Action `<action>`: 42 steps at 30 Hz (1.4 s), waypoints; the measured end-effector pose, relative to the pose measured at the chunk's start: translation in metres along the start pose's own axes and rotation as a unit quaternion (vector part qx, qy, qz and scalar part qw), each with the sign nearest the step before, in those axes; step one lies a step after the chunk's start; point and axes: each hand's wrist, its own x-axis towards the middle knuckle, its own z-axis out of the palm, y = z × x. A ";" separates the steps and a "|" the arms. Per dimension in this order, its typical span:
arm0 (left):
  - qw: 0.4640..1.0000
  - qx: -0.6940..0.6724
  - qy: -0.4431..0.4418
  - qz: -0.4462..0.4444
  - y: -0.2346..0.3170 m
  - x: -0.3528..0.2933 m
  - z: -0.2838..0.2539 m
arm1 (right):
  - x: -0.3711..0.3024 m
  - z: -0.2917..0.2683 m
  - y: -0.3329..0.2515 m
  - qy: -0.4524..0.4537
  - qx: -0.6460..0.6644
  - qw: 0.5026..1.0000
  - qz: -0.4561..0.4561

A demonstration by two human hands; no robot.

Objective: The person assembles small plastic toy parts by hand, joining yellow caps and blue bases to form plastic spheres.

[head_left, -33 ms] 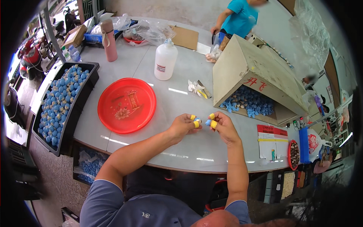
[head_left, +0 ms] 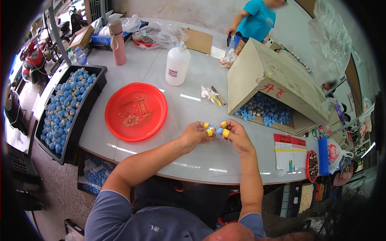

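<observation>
Above the near part of the table, my left hand (head_left: pixel 195 134) pinches a small rounded blue-and-white piece (head_left: pixel 210 128). Facing it, my right hand (head_left: pixel 238 137) holds a small blue piece (head_left: pixel 219 131) between thumb and forefinger. The two pieces almost meet; I cannot tell whether they touch. Yellow tape wraps the thumb and forefinger of both hands. To the left lies a red round tray (head_left: pixel 136 132). Blue pieces (head_left: pixel 265 108) fill the opening of a beige box (head_left: pixel 277 76) on the right.
A black crate (head_left: pixel 94 94) of blue balls stands far left. Behind the tray are a white bottle (head_left: pixel 177 66) and a pink flask (head_left: pixel 118 46). A knife (head_left: pixel 218 95) lies beside crumpled tissue. A person in a turquoise shirt (head_left: pixel 257 20) stands across the table.
My two hands have come slightly closer, narrowing the gap between the pieces. The whole view has shifted a little.
</observation>
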 end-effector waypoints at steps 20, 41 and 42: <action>0.989 -0.137 -0.050 -0.012 0.003 -0.002 -0.002 | 0.008 0.018 0.047 0.134 -0.145 0.958 -0.207; 0.992 -0.089 -0.089 0.005 -0.009 0.001 -0.006 | -0.003 0.019 0.028 0.109 -0.250 0.925 -0.265; 0.992 -0.089 -0.089 0.007 -0.009 0.000 -0.006 | -0.003 0.019 0.028 0.110 -0.249 0.925 -0.264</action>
